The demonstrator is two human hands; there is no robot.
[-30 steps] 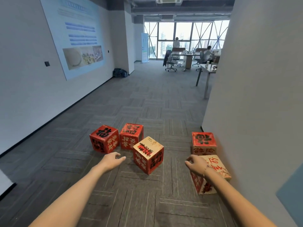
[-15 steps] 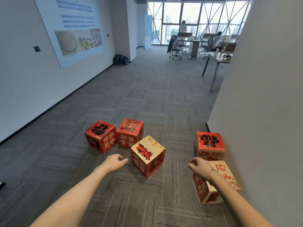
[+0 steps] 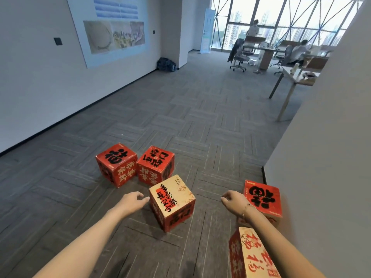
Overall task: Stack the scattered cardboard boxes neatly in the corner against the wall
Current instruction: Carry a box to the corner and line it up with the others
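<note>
Sitting between both hands, cream-topped box (image 3: pixel 172 199), left hand (image 3: pixel 131 203) nearly touching, right hand (image 3: pixel 234 202) apart

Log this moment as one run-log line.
hands: left and right open, flanking cream-top box | held: nothing | stacked: none visible

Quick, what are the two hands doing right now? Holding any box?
Left hand: open, holding nothing, beside the cream-topped box.
Right hand: fingers loosely curled, holding nothing.
</note>
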